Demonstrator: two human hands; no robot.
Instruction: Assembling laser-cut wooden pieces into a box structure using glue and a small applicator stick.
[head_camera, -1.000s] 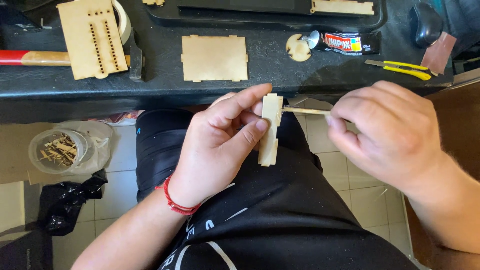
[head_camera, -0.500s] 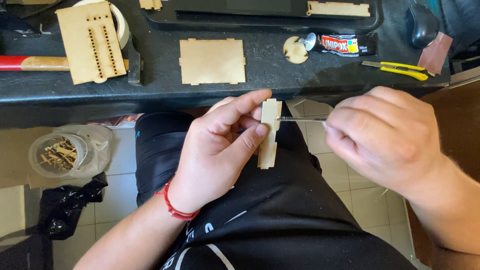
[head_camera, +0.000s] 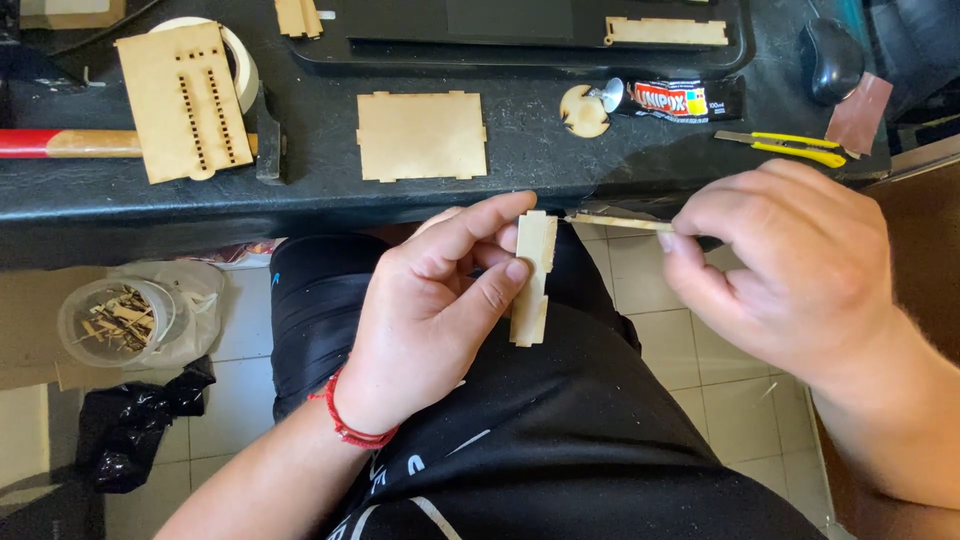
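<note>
My left hand grips a narrow notched wooden strip, pale and upright, between thumb and fingers over my lap. My right hand holds a thin flat stick whose tip touches the strip's upper right edge. Both hands hover just below the edge of the black worktop. A red cord bracelet circles my left wrist.
On the worktop lie a square wooden panel, a slotted wooden panel over a tape roll, a hammer, a round wooden disc, a glue tube and a yellow utility knife. A tub of wood scraps sits on the floor at left.
The thin stick has slid left against the strip's edge and back slightly; both hands stay in nearly the same place.
</note>
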